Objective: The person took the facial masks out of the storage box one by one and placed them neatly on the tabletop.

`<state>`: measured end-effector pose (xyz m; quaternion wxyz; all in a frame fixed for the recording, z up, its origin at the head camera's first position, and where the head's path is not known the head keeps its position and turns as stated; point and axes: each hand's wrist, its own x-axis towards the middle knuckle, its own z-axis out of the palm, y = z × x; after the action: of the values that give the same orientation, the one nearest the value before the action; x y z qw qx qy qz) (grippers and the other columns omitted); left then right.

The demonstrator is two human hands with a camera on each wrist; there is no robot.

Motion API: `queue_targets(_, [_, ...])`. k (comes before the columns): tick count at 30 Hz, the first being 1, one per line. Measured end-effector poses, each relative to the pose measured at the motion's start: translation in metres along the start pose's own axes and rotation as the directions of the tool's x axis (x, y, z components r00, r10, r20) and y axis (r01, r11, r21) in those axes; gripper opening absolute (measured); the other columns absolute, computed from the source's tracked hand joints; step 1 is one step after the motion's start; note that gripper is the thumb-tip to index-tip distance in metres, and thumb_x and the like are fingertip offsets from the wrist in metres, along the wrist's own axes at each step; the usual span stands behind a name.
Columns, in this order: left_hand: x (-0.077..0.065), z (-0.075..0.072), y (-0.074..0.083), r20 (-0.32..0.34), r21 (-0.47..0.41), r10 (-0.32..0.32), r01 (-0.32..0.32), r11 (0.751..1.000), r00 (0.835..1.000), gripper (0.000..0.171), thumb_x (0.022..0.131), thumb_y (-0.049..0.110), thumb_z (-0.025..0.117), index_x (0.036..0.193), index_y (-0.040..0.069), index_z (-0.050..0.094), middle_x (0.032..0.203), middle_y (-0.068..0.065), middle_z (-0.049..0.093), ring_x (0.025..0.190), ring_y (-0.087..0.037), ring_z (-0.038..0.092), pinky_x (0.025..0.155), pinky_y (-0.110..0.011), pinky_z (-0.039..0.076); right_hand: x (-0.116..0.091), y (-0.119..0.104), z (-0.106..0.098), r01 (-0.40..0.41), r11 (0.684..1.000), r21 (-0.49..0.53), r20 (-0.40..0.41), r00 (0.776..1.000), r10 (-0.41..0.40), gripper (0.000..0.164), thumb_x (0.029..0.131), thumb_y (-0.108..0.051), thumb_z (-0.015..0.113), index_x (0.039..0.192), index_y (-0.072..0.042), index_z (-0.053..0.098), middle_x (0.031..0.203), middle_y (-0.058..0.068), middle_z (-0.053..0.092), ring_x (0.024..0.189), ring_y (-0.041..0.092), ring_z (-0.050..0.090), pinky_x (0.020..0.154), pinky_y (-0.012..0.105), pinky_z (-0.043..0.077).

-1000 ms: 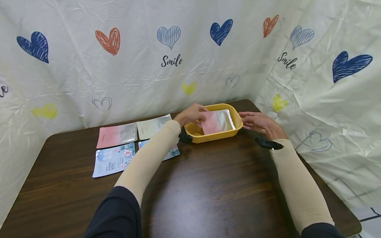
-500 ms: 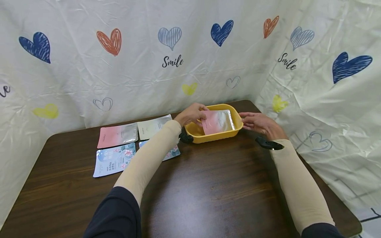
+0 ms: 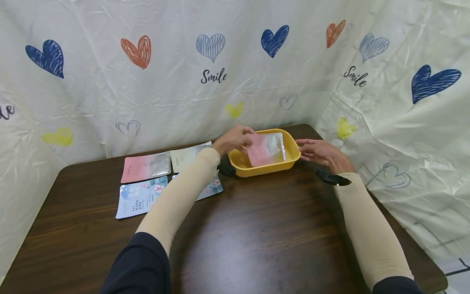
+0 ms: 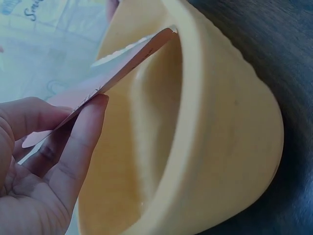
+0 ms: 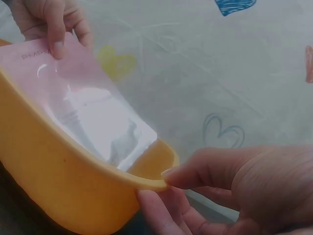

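My left hand (image 3: pixel 233 140) pinches one end of a pink and silver face mask packet (image 3: pixel 266 149) between thumb and fingers. The packet slants over the opening of a yellow plastic basket (image 3: pixel 265 170), its silver end toward the right. In the left wrist view, the packet's lower edge (image 4: pixel 132 63) is close to the basket's rim (image 4: pixel 193 93); contact is unclear. At the basket's right end, my right hand (image 3: pixel 323 154) pinches the rim, thumb above and fingers outside, as the right wrist view shows. The basket floor is partly hidden by the packet.
Left of the basket lie a pink packet (image 3: pixel 145 167), a cream packet (image 3: pixel 185 157) and a blue floral packet (image 3: pixel 141 197). Another blue packet (image 3: pixel 211 190) is partly hidden under my left forearm. A white curtain with hearts (image 3: pixel 161 94) hangs behind the dark wooden table (image 3: pixel 279 232).
My left hand has drawn the pink packet slightly up and to the left over the basket. The right hand stays at the rim.
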<state>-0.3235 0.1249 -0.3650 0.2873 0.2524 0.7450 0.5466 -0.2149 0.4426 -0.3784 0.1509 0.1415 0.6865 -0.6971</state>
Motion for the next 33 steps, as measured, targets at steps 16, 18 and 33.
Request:
queue_targets(16, [-0.033,-0.045,0.008,-0.091,-0.029,0.012,-0.014,0.999,0.996,0.032,0.095,-0.004,0.061,0.127,0.001,0.065,0.113,-0.015,0.061,0.08,-0.022,0.065,0.068,-0.04,0.063,0.001,-0.001,0.002,-0.001,1.0,-0.022,0.026,1.0,0.001,0.06,0.104,-0.005,0.055,0.158,-0.003,0.03,0.101,-0.002,0.075,0.091,0.013,0.072,0.089,0.03,0.059])
queue_targets(18, [-0.04,-0.051,0.008,-0.107,-0.031,0.008,-0.011,0.999,0.994,0.033,0.095,-0.003,0.061,0.128,0.002,0.065,0.112,-0.015,0.062,0.076,-0.022,0.065,0.068,-0.04,0.063,0.001,-0.001,0.002,0.002,1.0,-0.021,0.033,0.999,-0.001,0.06,0.104,-0.005,0.055,0.159,-0.004,0.03,0.101,-0.002,0.075,0.09,0.013,0.072,0.088,0.029,0.059])
queue_targets(33, [-0.087,-0.088,0.012,-0.122,-0.11,0.037,-0.051,0.993,0.992,0.033,0.097,-0.004,0.061,0.13,0.003,0.063,0.116,-0.018,0.062,0.08,-0.026,0.069,0.067,-0.04,0.063,-0.002,0.0,-0.002,0.032,0.997,-0.064,0.055,0.998,-0.028,0.061,0.104,-0.007,0.055,0.16,-0.009,0.029,0.11,-0.001,0.073,0.097,0.014,0.071,0.092,0.03,0.058])
